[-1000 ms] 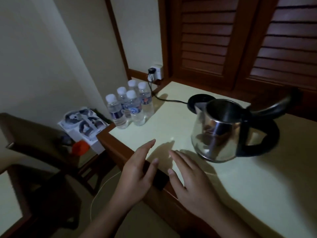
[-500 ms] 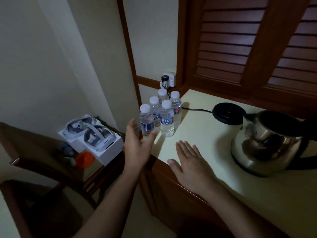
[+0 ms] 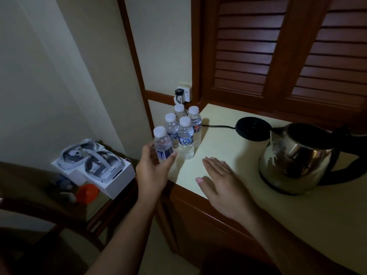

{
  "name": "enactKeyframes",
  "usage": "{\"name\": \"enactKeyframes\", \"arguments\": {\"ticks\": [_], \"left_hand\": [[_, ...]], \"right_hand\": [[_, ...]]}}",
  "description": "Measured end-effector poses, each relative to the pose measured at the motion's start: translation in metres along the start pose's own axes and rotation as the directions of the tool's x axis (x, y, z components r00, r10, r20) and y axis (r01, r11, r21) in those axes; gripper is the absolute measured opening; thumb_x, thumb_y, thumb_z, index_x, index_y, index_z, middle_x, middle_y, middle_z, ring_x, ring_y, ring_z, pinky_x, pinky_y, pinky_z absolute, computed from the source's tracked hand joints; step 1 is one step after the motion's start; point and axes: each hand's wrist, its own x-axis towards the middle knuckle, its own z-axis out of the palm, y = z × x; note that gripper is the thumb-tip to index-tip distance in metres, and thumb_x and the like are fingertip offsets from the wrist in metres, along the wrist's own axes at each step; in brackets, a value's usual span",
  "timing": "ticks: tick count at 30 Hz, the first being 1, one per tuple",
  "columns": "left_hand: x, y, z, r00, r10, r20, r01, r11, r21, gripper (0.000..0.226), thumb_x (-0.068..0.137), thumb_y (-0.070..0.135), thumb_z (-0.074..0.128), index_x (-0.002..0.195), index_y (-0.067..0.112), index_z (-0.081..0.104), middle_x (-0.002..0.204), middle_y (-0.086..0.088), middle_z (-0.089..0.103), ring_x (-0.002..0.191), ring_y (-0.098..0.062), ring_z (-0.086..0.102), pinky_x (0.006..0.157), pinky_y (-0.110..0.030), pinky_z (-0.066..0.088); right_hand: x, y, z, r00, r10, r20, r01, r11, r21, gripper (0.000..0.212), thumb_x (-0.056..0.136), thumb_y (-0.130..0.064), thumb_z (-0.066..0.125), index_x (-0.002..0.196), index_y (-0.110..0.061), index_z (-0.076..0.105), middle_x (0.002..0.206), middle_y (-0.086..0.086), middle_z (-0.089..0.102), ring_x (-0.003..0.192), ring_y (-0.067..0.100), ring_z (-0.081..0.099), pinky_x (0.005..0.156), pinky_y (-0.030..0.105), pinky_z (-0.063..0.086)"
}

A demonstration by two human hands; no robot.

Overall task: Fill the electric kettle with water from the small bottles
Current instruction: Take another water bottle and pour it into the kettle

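My left hand, hovering short a moment ago, is now curling round the front bottle at the counter corner; my right hand is lying flat, empty. I'm judging nothing poured (caps on, kettle waiting).

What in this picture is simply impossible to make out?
Head view, the only one:
- Inside of the kettle: its opening is dark, so any water in it cannot be seen.
- The nearest bottle: the left hand wraps round its lower half and covers part of the label.
- The rearmost bottle: little but the cap shows behind the others.
- The wall socket: too small and dim to tell whether it is switched on.
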Motion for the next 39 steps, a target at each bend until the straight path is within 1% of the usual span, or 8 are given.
{"name": "enactKeyframes", "arguments": {"ticks": [7, 13, 17, 22, 26, 30, 36, 39], "left_hand": [[-0.053, 0.035, 0.004, 0.955, 0.111, 0.277, -0.084, 0.990, -0.109, 0.060, 0.077, 0.038, 0.090, 0.130, 0.036, 0.062, 0.121, 0.015, 0.075, 0.112, -0.006, 0.071, 0.091, -0.040, 0.063], [-0.077, 0.071, 0.031, 0.863, 0.230, 0.449, -0.192, 0.973, -0.130, 0.058, 0.073, 0.033, 0.093, 0.121, 0.044, 0.063, 0.111, 0.026, 0.073, 0.104, -0.001, 0.070, 0.083, -0.014, 0.053], [-0.084, 0.086, 0.051, 0.800, 0.276, 0.532, -0.219, 0.961, -0.170, 0.059, 0.073, 0.026, 0.095, 0.119, 0.046, 0.063, 0.110, 0.026, 0.074, 0.102, -0.003, 0.072, 0.082, -0.018, 0.057], [-0.090, 0.104, 0.071, 0.689, 0.311, 0.654, -0.213, 0.950, -0.228, 0.055, 0.077, 0.014, 0.092, 0.120, 0.039, 0.068, 0.100, 0.021, 0.077, 0.094, -0.004, 0.072, 0.077, -0.014, 0.055], [-0.092, 0.114, 0.087, 0.565, 0.319, 0.761, -0.154, 0.947, -0.283, 0.054, 0.080, 0.007, 0.089, 0.126, 0.027, 0.072, 0.105, 0.007, 0.081, 0.099, -0.013, 0.076, 0.088, -0.027, 0.059], [-0.097, 0.121, 0.102, 0.456, 0.327, 0.828, -0.030, 0.935, -0.353, 0.052, 0.082, -0.006, 0.084, 0.128, 0.015, 0.071, 0.111, -0.011, 0.079, 0.103, -0.029, 0.075, 0.095, -0.035, 0.058], [-0.100, 0.125, 0.110, 0.273, 0.335, 0.902, 0.076, 0.927, -0.367, 0.048, 0.087, 0.003, 0.082, 0.131, 0.015, 0.069, 0.121, -0.016, 0.074, 0.116, -0.042, 0.068, 0.105, -0.059, 0.053], [-0.105, 0.129, 0.110, 0.239, 0.337, 0.911, 0.077, 0.928, -0.364, 0.050, 0.089, 0.003, 0.080, 0.135, 0.016, 0.066, 0.128, -0.014, 0.073, 0.123, -0.038, 0.068, 0.109, -0.055, 0.052]], "right_hand": [[-0.006, -0.024, -0.080, 0.983, -0.017, -0.185, 0.039, 0.993, 0.116, 0.056, 0.097, -0.045, 0.055, 0.148, -0.024, 0.045, 0.147, -0.010, 0.051, 0.134, 0.001, 0.040, 0.103, 0.000, 0.019], [-0.018, -0.012, -0.124, 0.965, -0.085, -0.249, 0.099, 0.994, 0.042, 0.051, 0.093, -0.043, 0.063, 0.139, -0.023, 0.056, 0.118, -0.015, 0.059, 0.104, -0.010, 0.044, 0.090, 0.001, 0.028], [-0.028, 0.001, -0.152, 0.959, -0.107, -0.261, 0.087, 0.993, -0.084, 0.044, 0.090, -0.057, 0.054, 0.112, -0.022, 0.069, 0.101, -0.008, 0.063, 0.090, 0.004, 0.053, 0.080, 0.024, 0.045], [-0.045, 0.011, -0.193, 0.982, -0.030, -0.189, 0.007, 0.992, -0.125, 0.036, 0.089, -0.059, 0.060, 0.085, -0.024, 0.066, 0.077, -0.012, 0.054, 0.072, 0.007, 0.052, 0.064, 0.025, 0.041], [-0.061, 0.016, -0.218, 0.999, 0.023, -0.041, -0.028, 0.991, -0.133, 0.038, 0.093, -0.056, 0.053, 0.095, -0.022, 0.070, 0.090, -0.006, 0.060, 0.083, 0.008, 0.056, 0.074, 0.031, 0.046], [-0.076, 0.023, -0.238, 0.998, -0.004, 0.062, 0.010, 0.995, -0.102, 0.015, 0.097, -0.033, 0.059, 0.107, -0.026, 0.068, 0.104, -0.014, 0.058, 0.097, -0.004, 0.051, 0.080, 0.013, 0.038], [-0.097, 0.031, -0.251, 0.993, -0.058, 0.106, 0.066, 0.995, -0.071, 0.042, 0.093, 0.001, 0.061, 0.127, -0.024, 0.064, 0.126, -0.009, 0.058, 0.116, 0.003, 0.053, 0.093, 0.016, 0.045], [-0.107, 0.029, -0.255, 0.994, -0.057, 0.089, 0.062, 0.997, -0.052, 0.047, 0.091, 0.005, 0.060, 0.126, -0.026, 0.064, 0.131, -0.012, 0.060, 0.123, 0.001, 0.051, 0.100, 0.019, 0.044]]}}
